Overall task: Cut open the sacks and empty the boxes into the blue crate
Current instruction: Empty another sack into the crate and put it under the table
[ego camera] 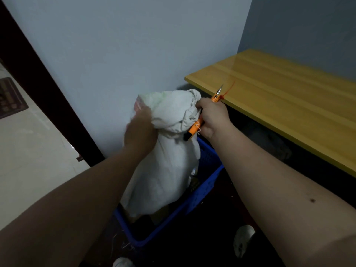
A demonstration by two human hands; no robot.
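A white cloth sack (169, 164) hangs upside down over the blue crate (202, 197), its open end down inside the crate. My left hand (140, 130) grips the sack's upper left side. My right hand (212, 116) grips the sack's upper right corner together with an orange-handled cutter (194, 130), whose metal tip (219, 90) points up toward the table. Brownish boxes (161, 212) show dimly in the crate under the sack.
A yellow wooden table (289, 97) stands to the right, its edge close to my right hand. A pale wall is straight ahead, a dark door frame (38, 89) to the left. The floor around the crate is dark, with white shoes (242, 239) below.
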